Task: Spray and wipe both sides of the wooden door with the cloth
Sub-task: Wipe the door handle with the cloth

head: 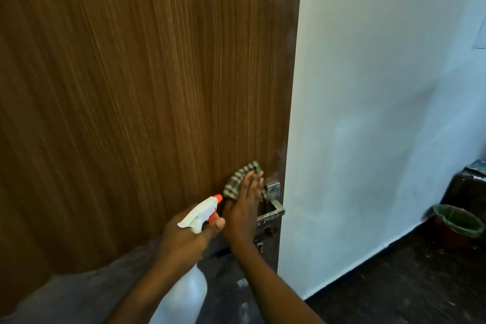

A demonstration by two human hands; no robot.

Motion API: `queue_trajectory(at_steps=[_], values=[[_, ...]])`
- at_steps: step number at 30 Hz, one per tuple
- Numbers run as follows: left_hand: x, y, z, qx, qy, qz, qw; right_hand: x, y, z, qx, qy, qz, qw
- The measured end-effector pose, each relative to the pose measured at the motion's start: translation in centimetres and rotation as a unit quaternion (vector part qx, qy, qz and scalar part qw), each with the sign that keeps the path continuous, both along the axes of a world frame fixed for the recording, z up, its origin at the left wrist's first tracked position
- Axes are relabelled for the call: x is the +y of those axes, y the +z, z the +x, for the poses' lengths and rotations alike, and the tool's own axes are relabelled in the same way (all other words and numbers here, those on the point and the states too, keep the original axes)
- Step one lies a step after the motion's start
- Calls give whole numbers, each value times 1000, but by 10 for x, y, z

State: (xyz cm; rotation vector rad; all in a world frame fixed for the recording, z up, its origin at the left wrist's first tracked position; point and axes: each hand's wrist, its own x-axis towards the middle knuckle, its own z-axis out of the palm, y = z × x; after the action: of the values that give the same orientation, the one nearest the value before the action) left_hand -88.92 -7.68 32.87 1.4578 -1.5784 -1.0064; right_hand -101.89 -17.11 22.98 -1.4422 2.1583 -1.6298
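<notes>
Head view has the right hand [246, 209] flat, pressing the checked cloth [242, 177] to the wooden door [131, 87] at its latch edge beside the handle [273, 209], the left hand [184, 235] gripping the spray bottle [189, 292] — best wipe with the grain, pressure even.

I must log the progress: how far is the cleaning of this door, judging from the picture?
Done: no wiped area is clearly visible on the door. In hand: the right hand presses the cloth on this side, near the handle; the left hand grips the spray bottle. Left: probably the other side, not visible here.
</notes>
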Motion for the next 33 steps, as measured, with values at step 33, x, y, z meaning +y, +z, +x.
queue_trajectory(at_steps=[33], values=[[-7, -28, -129, 99, 51, 77, 991, 13, -34, -217, 196, 171, -69, 963]])
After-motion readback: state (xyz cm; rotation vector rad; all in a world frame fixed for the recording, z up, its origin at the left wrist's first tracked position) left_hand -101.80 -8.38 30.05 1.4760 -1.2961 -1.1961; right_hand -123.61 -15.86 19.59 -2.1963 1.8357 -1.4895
